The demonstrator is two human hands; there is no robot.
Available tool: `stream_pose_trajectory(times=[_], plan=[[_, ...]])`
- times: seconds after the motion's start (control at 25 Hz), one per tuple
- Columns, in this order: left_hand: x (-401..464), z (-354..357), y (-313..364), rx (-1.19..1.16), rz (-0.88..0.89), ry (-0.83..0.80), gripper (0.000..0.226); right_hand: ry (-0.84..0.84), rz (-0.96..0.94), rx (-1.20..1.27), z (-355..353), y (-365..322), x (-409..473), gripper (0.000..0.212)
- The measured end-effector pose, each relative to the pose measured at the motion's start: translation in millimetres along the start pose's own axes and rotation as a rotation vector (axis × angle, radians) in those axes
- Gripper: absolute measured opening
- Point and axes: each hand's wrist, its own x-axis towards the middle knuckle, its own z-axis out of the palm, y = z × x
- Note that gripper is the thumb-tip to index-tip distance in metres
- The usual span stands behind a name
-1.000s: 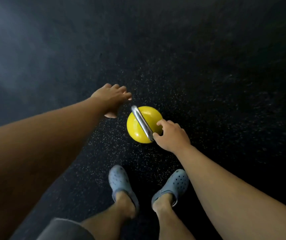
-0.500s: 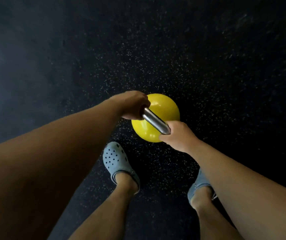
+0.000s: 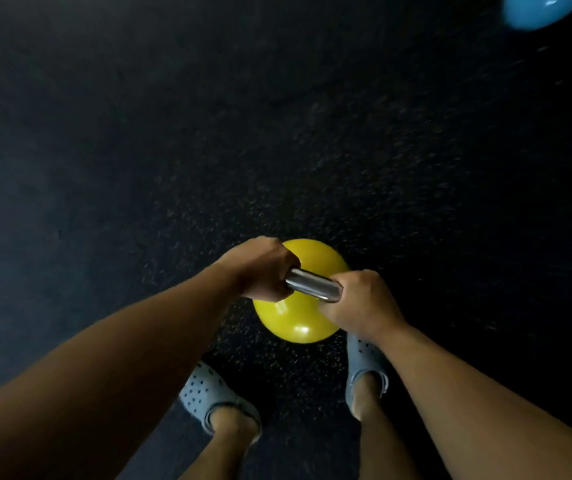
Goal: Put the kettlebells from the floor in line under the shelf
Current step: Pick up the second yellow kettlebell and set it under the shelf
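Both hands wrapped on the steel handle (image 3: 313, 289) of the round yellow kettlebell (image 3: 300, 320): left hand (image 3: 263, 268), right hand (image 3: 360, 299). Bell centre, just beyond the feet. Pickup step; next, carry to the shelf (not in view).

No legible text, label or number — anywhere in view.

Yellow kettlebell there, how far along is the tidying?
Early. Nothing visibly finished: no shelf or lined-up row is in view. In hand: both hands, left hand and right hand, are closed on the steel handle of the yellow kettlebell, held between the feet. Left: carrying it to the shelf, plus a blue, blurred round object at the top right, possibly another kettlebell.
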Motion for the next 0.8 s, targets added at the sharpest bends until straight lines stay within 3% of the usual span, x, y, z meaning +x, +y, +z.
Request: stream_pose_trajectory(times=[0.32,0.52,0.8], plan=[[108,-161,208,0.314,0.373,0.129,0.005,0.45,0.146,-0.024,-199,108,-88,0.025],[195,-228,376,0.417,0.572,0.377,0.011,0.714,0.298,-0.074,-334,210,-157,0.021],[301,-280,565,0.448,0.682,0.531,0.027,0.858,0.435,-0.077,-476,341,-226,0.026]])
